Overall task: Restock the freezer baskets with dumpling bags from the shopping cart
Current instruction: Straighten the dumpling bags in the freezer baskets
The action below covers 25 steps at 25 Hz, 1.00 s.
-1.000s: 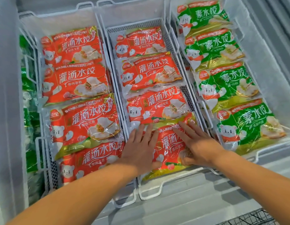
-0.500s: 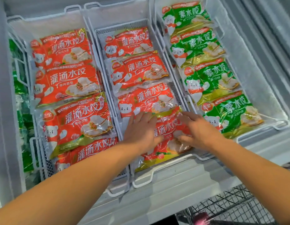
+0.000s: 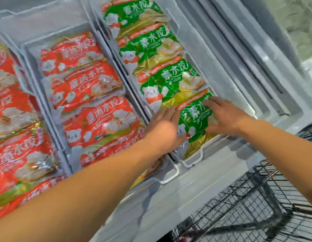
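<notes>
Three white wire baskets sit side by side in the freezer. The right basket (image 3: 193, 161) holds green dumpling bags in a row; the nearest green bag (image 3: 195, 117) lies at its front end. My left hand (image 3: 164, 126) rests flat on that bag's left edge, blurred. My right hand (image 3: 225, 116) lies flat on its right side with the fingers spread. Neither hand grips anything. The middle basket (image 3: 169, 179) carries red dumpling bags (image 3: 99, 119), partly hidden by my left forearm. More red bags (image 3: 17, 151) fill the left basket.
The black wire shopping cart (image 3: 248, 206) stands at the lower right, below the freezer's white front ledge (image 3: 195, 189). The frosted right freezer wall and lid rails (image 3: 239, 67) rise beside the green bags.
Both hands left the front red bag in the middle basket and moved right onto the front green bag. The view swung right, and more of the cart shows.
</notes>
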Motion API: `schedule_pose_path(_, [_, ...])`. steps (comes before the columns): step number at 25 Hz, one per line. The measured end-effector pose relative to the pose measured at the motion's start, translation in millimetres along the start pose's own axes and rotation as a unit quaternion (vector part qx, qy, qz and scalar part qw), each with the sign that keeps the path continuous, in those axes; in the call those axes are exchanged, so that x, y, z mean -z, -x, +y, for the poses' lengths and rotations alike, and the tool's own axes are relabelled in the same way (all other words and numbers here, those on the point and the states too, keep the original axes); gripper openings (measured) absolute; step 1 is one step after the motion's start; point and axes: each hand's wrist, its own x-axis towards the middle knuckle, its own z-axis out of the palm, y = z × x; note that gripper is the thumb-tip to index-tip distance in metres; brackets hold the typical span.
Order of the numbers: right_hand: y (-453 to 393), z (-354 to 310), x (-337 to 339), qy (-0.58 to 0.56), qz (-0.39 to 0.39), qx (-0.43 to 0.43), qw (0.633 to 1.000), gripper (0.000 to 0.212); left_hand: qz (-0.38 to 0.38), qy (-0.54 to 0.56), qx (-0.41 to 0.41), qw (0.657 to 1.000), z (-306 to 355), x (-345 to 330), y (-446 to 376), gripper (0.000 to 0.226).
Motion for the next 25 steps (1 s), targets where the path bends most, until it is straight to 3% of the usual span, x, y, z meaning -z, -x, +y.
schedule_pose_path(5, [-38.7, 31.6, -22.4, -0.043, -0.021, 0.033, 0.998, 0.135, -0.104, -0.081, 0.035, 0.991, 19.0, -22.5, -44.4, 0.105])
schedule_pose_path(12, [-39.0, 42.4, -16.8, -0.011, -0.035, 0.045, 0.998, 0.139, -0.141, -0.094, 0.043, 0.984, 25.3, -18.5, -45.6, 0.108])
schedule_pose_path(15, [-39.4, 38.3, 0.4, -0.002, -0.024, 0.031, 0.999, 0.123, -0.087, -0.072, 0.039, 0.993, 15.7, 2.4, -46.5, 0.094])
schedule_pose_path(17, [-53.4, 28.6, 23.6, -0.019, 0.034, 0.029, 0.999, 0.096, 0.011, -0.065, 0.055, 0.996, -13.8, 24.6, -56.8, 0.083])
schedule_pose_path(19, [-73.9, 13.5, 43.9, -0.063, 0.098, 0.032, 0.993, 0.084, 0.061, -0.101, 0.076, 0.99, -51.6, 44.9, -74.8, 0.083])
schedule_pose_path(21, [-102.2, -5.0, 57.0, -0.087, 0.121, 0.052, 0.987, 0.092, 0.034, -0.131, 0.087, 0.987, -81.9, 57.1, -92.5, 0.09])
schedule_pose_path(25, [-146.9, -28.5, 62.7, -0.051, 0.047, 0.085, 0.994, 0.12, -0.042, -0.161, 0.091, 0.982, -95.8, 53.2, -111.2, 0.099])
